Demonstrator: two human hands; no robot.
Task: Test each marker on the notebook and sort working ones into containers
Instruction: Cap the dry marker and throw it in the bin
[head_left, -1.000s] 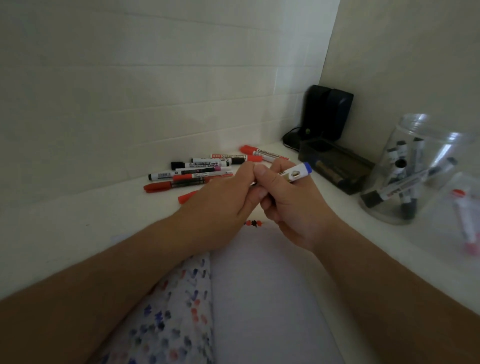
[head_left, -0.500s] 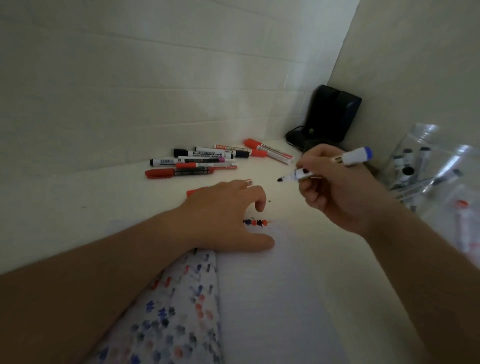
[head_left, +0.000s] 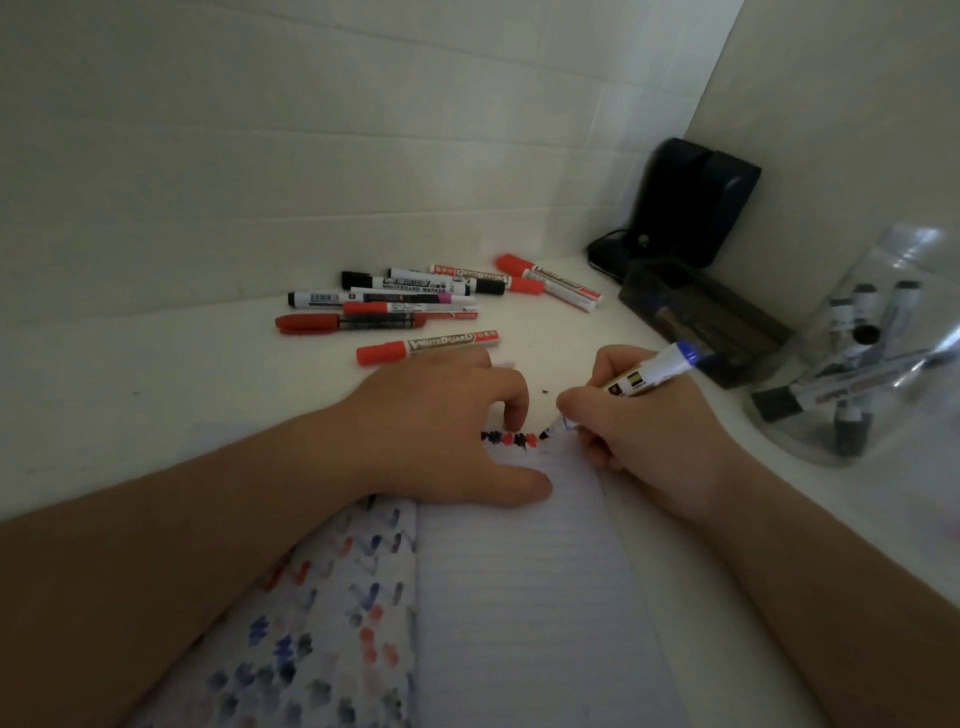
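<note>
My right hand (head_left: 631, 436) grips an uncapped blue-ended marker (head_left: 644, 376), its dark tip touching the top of the lined notebook page (head_left: 524, 597) beside a row of red and dark test marks (head_left: 511, 439). My left hand (head_left: 441, 431) rests on the notebook's top edge with curled fingers; whether it holds the cap is hidden. The left page (head_left: 322, 639) is covered in coloured test marks. Several capped red and black markers (head_left: 415, 301) lie on the white counter behind. A clear jar (head_left: 852, 358) at right holds several black markers.
A dark rectangular tray (head_left: 696, 317) and a black device with a cable (head_left: 696, 202) stand in the corner. White tiled walls close the back and right. One red marker (head_left: 426, 345) lies just behind my left hand.
My hands came apart with the marker uncapped. My left hand dropped onto the notebook. My right hand lowered the marker's tip to the page.
</note>
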